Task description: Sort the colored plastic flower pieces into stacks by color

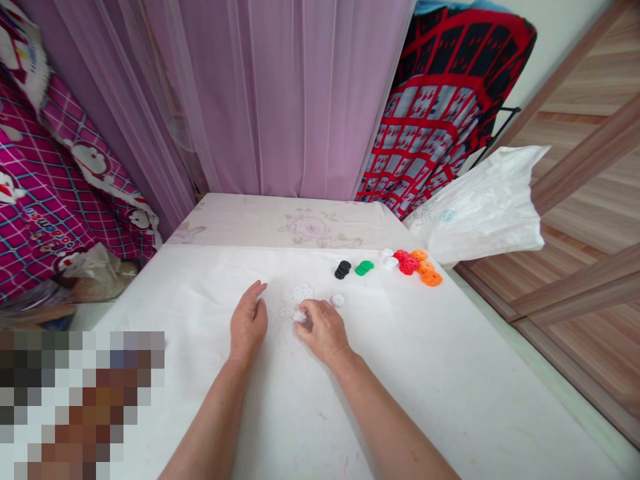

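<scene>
On the white tabletop, several white lacy round pieces, like crocheted doilies (303, 291), lie in a cluster at the middle. My right hand (324, 328) is over the near side of this cluster, its thumb and fingers pinched on a small white crocheted round (299, 317). To the left, my left hand (249, 323) rests on its side with fingers stretched out and nothing in it, apart from the white pieces. Another small white round (338, 301) lies just beyond my right hand's knuckles.
Toward the far right lie small piles of black rounds (343, 269), green rounds (365, 268), white rounds (389, 259), red rounds (406, 262) and orange rounds (429, 272). A white plastic bag (490, 207) stands at the right edge. Behind the table (440, 373) hangs a purple curtain (295, 100).
</scene>
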### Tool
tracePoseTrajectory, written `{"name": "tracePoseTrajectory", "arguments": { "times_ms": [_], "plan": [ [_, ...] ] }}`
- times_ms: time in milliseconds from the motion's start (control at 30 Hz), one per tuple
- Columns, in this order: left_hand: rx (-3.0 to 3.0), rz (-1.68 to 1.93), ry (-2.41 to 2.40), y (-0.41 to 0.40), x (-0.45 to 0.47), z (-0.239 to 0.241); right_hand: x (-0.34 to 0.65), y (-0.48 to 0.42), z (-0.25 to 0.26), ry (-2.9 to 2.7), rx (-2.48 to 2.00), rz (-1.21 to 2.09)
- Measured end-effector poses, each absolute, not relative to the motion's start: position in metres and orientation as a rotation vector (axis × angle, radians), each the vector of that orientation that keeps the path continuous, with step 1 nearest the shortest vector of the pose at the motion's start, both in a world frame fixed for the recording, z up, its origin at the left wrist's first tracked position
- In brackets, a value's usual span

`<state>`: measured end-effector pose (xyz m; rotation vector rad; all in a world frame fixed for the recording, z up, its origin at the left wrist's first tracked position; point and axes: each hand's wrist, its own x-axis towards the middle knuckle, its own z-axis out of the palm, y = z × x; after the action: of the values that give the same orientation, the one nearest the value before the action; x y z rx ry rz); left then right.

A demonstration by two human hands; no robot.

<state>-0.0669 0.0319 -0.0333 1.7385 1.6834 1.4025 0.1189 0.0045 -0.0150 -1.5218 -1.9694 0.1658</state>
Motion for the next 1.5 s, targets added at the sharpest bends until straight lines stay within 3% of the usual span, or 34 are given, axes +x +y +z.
{"name": "tracePoseTrajectory", "arguments": {
  "times_ms": [233, 833, 1100, 1500],
  "plan": [
    [1.746, 1.396, 1.676, 0.032, -0.068, -0.034, 0.187, 0.022, -0.014, -1.615, -1.670, 0.075],
    [1.728, 1.404, 1.685, 0.032, -0.067, -0.034, 0.190, 0.021, -0.022, -1.710, -1.659, -0.072],
    [1.491, 1.647, 1.670, 0.035, -0.067, -0.037, 0.130, 0.004, -0.008, -1.974, -1.402, 0.056],
    [1.409, 1.650, 1.644, 0.036, -0.066, -0.036, 0.080, 0.010, -0.016, -1.982, -1.611, 0.152]
  ]
}}
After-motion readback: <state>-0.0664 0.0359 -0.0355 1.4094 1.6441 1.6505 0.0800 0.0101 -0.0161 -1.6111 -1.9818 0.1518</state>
